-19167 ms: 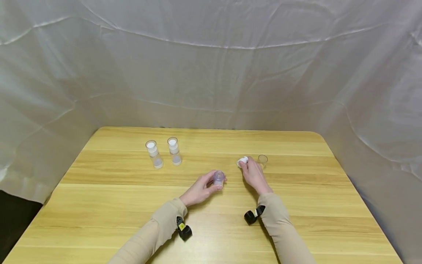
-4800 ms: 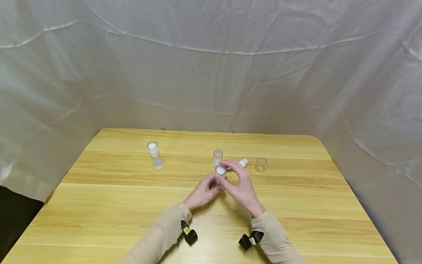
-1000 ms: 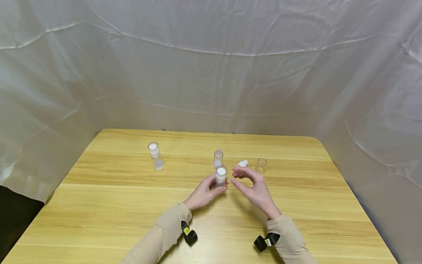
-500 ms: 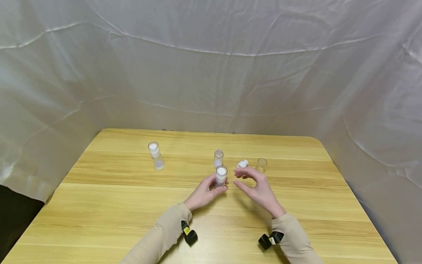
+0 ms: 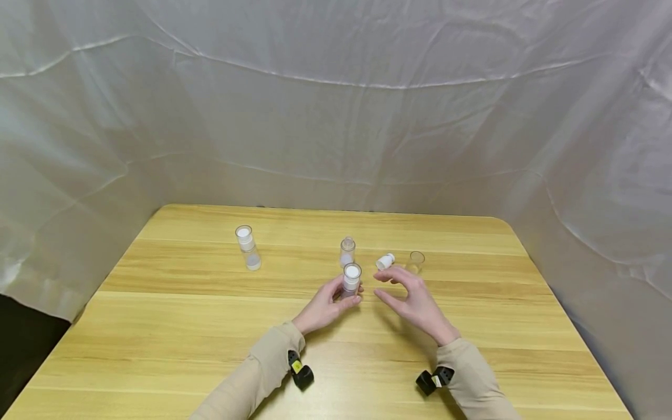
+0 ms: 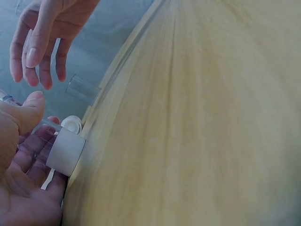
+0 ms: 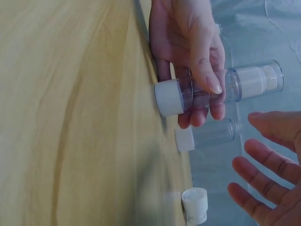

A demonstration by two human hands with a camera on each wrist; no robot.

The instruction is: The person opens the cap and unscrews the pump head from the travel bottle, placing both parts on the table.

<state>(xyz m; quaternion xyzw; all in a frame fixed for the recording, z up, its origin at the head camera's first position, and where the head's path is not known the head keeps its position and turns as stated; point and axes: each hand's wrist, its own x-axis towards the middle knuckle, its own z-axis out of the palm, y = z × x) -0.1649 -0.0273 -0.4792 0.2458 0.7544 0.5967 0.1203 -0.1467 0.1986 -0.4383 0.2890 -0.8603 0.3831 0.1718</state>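
My left hand [image 5: 321, 309] grips a small clear pump bottle [image 5: 350, 282] around its middle, thumb across the near side. It stands upright, with a white base [image 7: 169, 98], a white pump top and a clear cap [image 7: 273, 77] over it. To its right, my right hand [image 5: 417, 303] is apart from the bottle, fingers spread and loosely bent, holding nothing. Just behind the held bottle stands a second clear bottle [image 5: 347, 254] with its bare threaded neck showing. A loose white pump head [image 5: 385, 261] lies on its side beyond my right fingertips.
A clear cap [image 5: 417, 260] stands on the wooden table [image 5: 178, 338], right of the pump head. Another capped pump bottle [image 5: 248, 248] stands at the left back. A grey cloth backdrop [image 5: 336, 128] surrounds the table's back and sides.
One left-hand bottle is now in my left hand; the bottle held at first stands uncapped behind it. My right hand let go of the held bottle's top and drew away rightward.
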